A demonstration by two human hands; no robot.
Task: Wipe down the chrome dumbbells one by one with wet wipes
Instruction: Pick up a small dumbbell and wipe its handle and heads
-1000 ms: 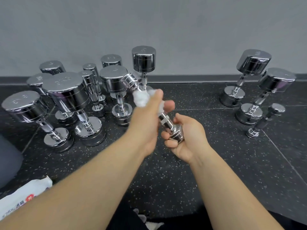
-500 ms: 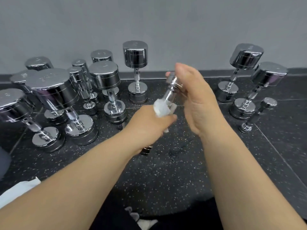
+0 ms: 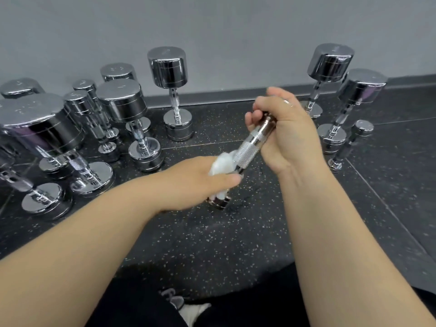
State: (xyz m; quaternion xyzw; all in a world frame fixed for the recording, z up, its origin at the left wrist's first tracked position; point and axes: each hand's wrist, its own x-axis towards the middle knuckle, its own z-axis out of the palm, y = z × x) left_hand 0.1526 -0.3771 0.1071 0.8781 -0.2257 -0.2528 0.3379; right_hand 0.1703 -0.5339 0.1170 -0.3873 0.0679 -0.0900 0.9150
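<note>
At the far left, a cluster of dumbbells stands on end on the dark speckled floor, close together, with the biggest ones nearest the left edge and smaller ones behind them toward the grey wall. Just right of that cluster, a tall dumbbell stands upright by itself near the foot of the wall.

In the middle, the left hand reaches in from the near left. Its fingers are curled round a white wipe, which is wrapped about the lower part of a small dumbbell. This dumbbell is held above the floor between both hands and tilted, its lower end near and left, its upper end far and right. The lower head pokes out beneath the left hand, close to the floor; whether it touches cannot be told. The ridged handle shows bare between the two hands.

The right hand is closed tightly round the upper end of the small dumbbell, thumb and fingers wrapped about it.

Further right, three dumbbells stand on end near the wall, two large ones and a little one nearest the right edge, well apart from the left cluster.

At the near edge, dark trousers fill the bottom of the view.
</note>
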